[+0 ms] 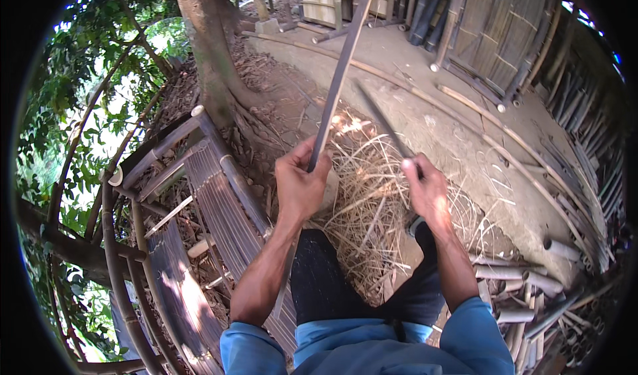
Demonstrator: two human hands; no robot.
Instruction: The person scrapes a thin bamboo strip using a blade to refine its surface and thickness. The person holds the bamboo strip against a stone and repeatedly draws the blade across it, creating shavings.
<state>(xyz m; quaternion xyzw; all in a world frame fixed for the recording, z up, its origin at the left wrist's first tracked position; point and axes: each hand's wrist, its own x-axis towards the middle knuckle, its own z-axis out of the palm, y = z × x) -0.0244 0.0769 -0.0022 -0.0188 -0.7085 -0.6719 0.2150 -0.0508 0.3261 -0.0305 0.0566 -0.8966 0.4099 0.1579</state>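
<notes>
My left hand (302,182) is closed around the lower part of a long bamboo strip (339,76), dark on one face and pale along its edge. The strip slants up past the top of the view. In my right hand (426,187) is a long knife (385,124), its narrow dark blade slanting up and to the left, slightly blurred. Blade and strip are apart. Its handle is mostly hidden by my fingers. Below and between my hands lies a heap of thin, pale bamboo shavings (369,199) on the ground, between my knees.
A slatted bamboo bench (219,205) stands close on my left, near a tree trunk (212,42). Long bamboo poles (465,116) cross the ground ahead. Cut bamboo pieces (515,315) are piled at the lower right. Woven bamboo panels (502,29) lean at the back.
</notes>
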